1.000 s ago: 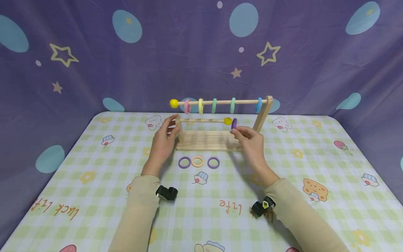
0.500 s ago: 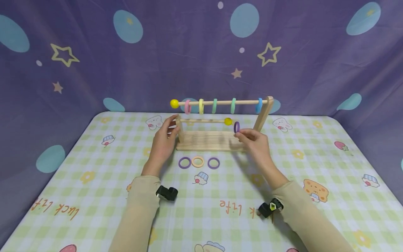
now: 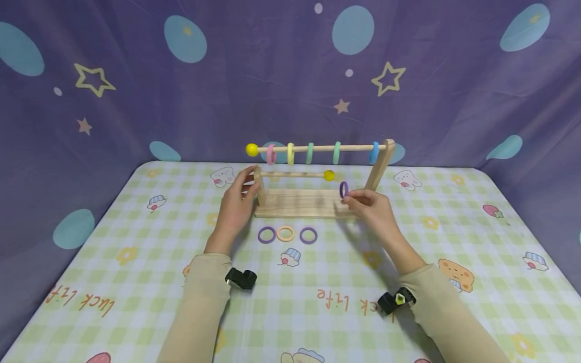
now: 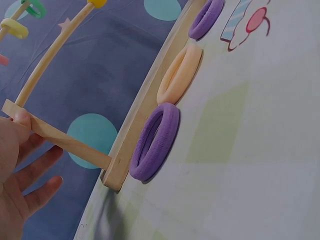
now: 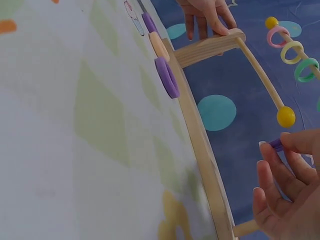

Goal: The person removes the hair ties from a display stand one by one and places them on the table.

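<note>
My right hand (image 3: 374, 209) pinches a purple hair tie (image 3: 344, 190) between thumb and fingertips. The tie stands on edge, apart from the yellow ball (image 3: 329, 175) that ends the lower rod of a wooden stand (image 3: 313, 204), slightly to its right and below. My left hand (image 3: 236, 201) grips the top of the stand's short left post (image 4: 65, 137), thumb on the near side; part of its fingers is hidden behind the wood. The lower rod (image 3: 292, 174) bears no tie. On the upper rod (image 3: 354, 147) hang pink, yellow, green and blue ties.
In front of the stand's base, two purple hair ties (image 3: 308, 235) and an orange one (image 3: 285, 233) lie flat on the checked tablecloth (image 3: 254, 312). The upper rod's yellow ball end (image 3: 251, 149) sticks out above the left hand. A purple curtain (image 3: 290, 91) hangs behind the table.
My right hand has moved right and a little down with the purple hair tie, away from the lower rod's yellow ball. The left hand stays on the post.
</note>
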Motion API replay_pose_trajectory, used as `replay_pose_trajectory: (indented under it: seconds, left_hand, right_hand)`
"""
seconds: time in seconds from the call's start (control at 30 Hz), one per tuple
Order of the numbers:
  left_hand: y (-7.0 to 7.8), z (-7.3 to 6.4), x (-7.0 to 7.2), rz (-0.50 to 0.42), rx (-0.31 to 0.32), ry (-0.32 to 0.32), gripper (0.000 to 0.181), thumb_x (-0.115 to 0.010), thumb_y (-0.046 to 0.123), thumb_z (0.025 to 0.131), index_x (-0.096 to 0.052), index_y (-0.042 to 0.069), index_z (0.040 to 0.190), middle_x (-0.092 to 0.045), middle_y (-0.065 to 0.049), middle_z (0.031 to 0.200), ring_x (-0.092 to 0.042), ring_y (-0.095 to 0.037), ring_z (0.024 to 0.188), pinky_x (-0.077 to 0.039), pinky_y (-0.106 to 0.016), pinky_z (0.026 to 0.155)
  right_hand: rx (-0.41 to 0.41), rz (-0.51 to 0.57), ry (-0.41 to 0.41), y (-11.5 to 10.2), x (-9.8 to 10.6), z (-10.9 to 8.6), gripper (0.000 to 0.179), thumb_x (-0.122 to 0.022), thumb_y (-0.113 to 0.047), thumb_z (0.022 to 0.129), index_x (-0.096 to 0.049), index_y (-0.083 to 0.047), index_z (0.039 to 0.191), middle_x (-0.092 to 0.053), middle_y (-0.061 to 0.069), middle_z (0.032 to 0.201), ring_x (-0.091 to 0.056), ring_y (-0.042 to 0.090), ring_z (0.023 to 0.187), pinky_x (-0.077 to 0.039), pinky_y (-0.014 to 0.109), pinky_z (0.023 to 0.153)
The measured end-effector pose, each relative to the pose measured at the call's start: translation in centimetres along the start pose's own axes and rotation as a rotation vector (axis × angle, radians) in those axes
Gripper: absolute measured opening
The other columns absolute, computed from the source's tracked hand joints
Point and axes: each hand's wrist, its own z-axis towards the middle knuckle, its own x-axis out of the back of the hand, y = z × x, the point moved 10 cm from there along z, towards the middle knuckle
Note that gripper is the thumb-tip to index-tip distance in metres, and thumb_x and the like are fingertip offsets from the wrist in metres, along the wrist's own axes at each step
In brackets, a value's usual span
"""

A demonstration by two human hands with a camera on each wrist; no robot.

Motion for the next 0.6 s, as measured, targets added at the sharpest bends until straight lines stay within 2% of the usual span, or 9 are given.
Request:
replay_pose_trajectory:
  seconds: [0.13, 0.23, 0.37, 0.5, 0.6]
  left_hand:
    - [0.0, 0.0, 0.0, 0.000, 0.003, -0.001, 0.045, -0.052, 0.020, 0.104, -0.045, 0.017, 0.148, -0.058, -0.014, 0.135, -0.058, -0.029, 0.117, -0.048, -0.041, 0.096]
    - [-0.1, 0.0, 0.0, 0.000, 0.004, -0.001, 0.045, -0.052, 0.021, 0.104, -0.045, 0.018, 0.148, -0.058, -0.014, 0.135, -0.058, -0.029, 0.117, -0.048, -0.041, 0.096]
    - [-0.1, 0.0, 0.0, -0.001, 0.008, 0.000, 0.044, -0.052, 0.020, 0.104, -0.045, 0.018, 0.148, -0.058, -0.014, 0.135, -0.058, -0.029, 0.117, -0.048, -0.041, 0.096]
    - [-0.1, 0.0, 0.0, 0.001, 0.007, 0.000, 0.044, -0.052, 0.021, 0.104, -0.045, 0.018, 0.148, -0.058, -0.014, 0.135, -0.058, -0.029, 0.117, -0.048, -0.041, 0.096]
    - [-0.1, 0.0, 0.0, 0.004, 0.005, -0.002, 0.045, -0.052, 0.021, 0.104, -0.045, 0.017, 0.148, -0.058, -0.014, 0.135, -0.058, -0.029, 0.117, -0.048, -0.041, 0.096]
  right_hand:
    - [0.009, -0.062, -0.030, 0.0, -0.1, -0.1, 0.029, -0.069, -0.016, 0.094, -0.068, 0.005, 0.113, -0.072, 0.016, 0.107, -0.067, 0.030, 0.101, -0.055, 0.034, 0.087]
    - [0.033, -0.142, -0.060, -0.1, -0.3, -0.2, 0.026, -0.070, -0.017, 0.094, -0.069, 0.003, 0.110, -0.072, 0.014, 0.107, -0.066, 0.030, 0.102, -0.054, 0.037, 0.087]
    - [0.092, -0.229, -0.096, -0.4, -0.8, -0.4, 0.023, -0.071, -0.017, 0.093, -0.071, 0.001, 0.107, -0.072, 0.014, 0.107, -0.066, 0.027, 0.098, -0.053, 0.034, 0.084]
    - [0.140, -0.265, -0.127, -0.6, -1.3, -0.6, 0.019, -0.071, -0.014, 0.093, -0.071, 0.001, 0.104, -0.072, 0.014, 0.103, -0.066, 0.026, 0.092, -0.052, 0.033, 0.079]
    - [0.160, -0.284, -0.154, -0.6, -1.6, -0.7, 0.016, -0.071, -0.012, 0.092, -0.072, 0.001, 0.102, -0.072, 0.012, 0.099, -0.065, 0.026, 0.089, -0.052, 0.036, 0.078]
